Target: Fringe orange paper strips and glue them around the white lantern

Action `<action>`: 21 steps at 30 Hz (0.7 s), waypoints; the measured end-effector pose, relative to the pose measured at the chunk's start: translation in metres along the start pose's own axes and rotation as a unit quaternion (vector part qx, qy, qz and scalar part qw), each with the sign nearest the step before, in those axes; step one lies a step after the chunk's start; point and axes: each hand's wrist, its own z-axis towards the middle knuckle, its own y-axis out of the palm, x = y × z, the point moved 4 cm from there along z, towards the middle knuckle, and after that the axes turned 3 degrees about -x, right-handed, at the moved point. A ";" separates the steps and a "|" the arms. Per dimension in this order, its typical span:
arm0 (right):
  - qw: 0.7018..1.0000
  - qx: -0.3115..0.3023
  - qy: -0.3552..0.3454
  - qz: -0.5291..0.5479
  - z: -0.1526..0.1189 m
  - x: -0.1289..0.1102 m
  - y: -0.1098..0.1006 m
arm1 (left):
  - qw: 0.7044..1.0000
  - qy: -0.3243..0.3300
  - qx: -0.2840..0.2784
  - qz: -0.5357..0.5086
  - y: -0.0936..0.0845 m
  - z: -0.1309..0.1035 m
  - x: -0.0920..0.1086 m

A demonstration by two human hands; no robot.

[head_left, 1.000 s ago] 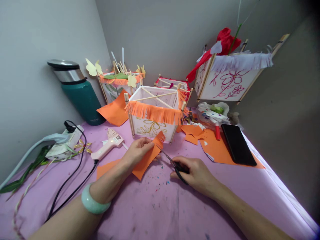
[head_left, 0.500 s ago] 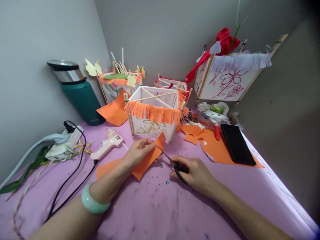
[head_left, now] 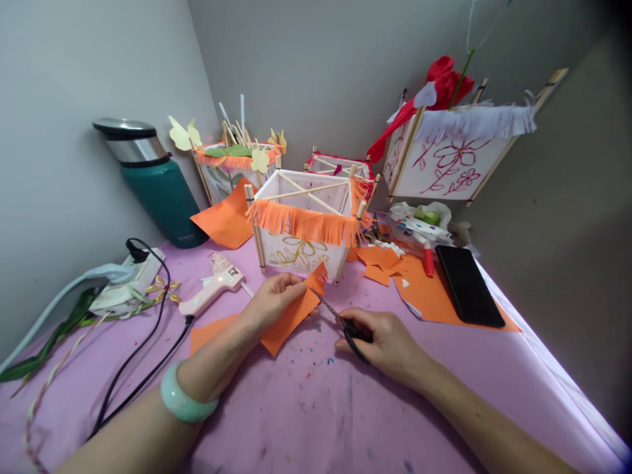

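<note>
My left hand (head_left: 276, 296) is closed on a strip of orange paper (head_left: 291, 322), pinching it near its upper end. Short fringe cuts show along the strip's top right edge. My right hand (head_left: 385, 339) grips a pair of scissors (head_left: 353, 334) with black handles. Their blades reach the paper's edge just beside my left fingertips. Directly behind stands a lantern (head_left: 306, 247) of white panels and wooden sticks, with an orange fringe (head_left: 306, 220) along its top and a yellow flower drawing on its front.
At left are a pink glue gun (head_left: 214, 289), a power strip (head_left: 123, 283) with cables and a teal bottle (head_left: 158, 191). To the right, a black phone (head_left: 469, 286) and a red marker (head_left: 428, 260) lie on orange paper (head_left: 424, 299). A white lantern (head_left: 454, 158) hangs at upper right.
Almost nothing differs. Both hands, the orange paper strip and the scissors hold nearly the same place.
</note>
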 end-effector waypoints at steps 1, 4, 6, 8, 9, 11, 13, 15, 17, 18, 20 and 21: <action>1.000 0.000 0.000 0.001 0.000 0.000 0.000 | 1.000 0.000 -0.001 0.002 0.000 0.000 0.000; 1.000 0.001 -0.001 0.001 0.000 -0.001 -0.001 | 1.000 -0.003 -0.002 0.002 0.001 -0.001 0.000; 1.000 0.000 -0.003 0.001 0.000 -0.002 -0.001 | 1.000 -0.006 -0.004 0.002 0.002 -0.001 -0.001; 1.000 -0.001 -0.003 -0.002 0.000 -0.002 -0.001 | 1.000 -0.008 -0.005 0.002 0.002 0.000 -0.001; 1.000 0.000 -0.004 -0.004 0.000 -0.002 -0.001 | 1.000 -0.009 -0.005 0.001 0.002 0.000 -0.001; 1.000 0.001 -0.005 -0.006 0.000 -0.002 -0.001 | 1.000 -0.008 -0.005 0.000 0.001 0.000 -0.001; 1.000 0.002 -0.006 -0.005 0.001 -0.001 0.000 | 1.000 -0.006 -0.008 -0.002 0.001 0.000 -0.002; 1.000 0.000 -0.006 -0.004 0.001 0.000 0.000 | 1.000 -0.006 -0.010 -0.001 0.001 0.001 -0.002; 1.000 -0.001 -0.007 -0.003 0.002 0.001 0.000 | 1.000 -0.007 -0.012 0.000 0.000 0.001 -0.003; 1.000 -0.002 -0.007 -0.003 0.002 0.001 0.000 | 1.000 -0.007 -0.011 0.000 0.000 0.001 -0.004; 1.000 -0.004 -0.006 -0.003 0.001 0.002 0.001 | 1.000 -0.007 -0.012 -0.001 0.000 0.001 -0.004; 1.000 -0.006 -0.005 -0.003 0.001 0.002 0.001 | 1.000 -0.007 -0.011 -0.001 0.000 0.001 -0.004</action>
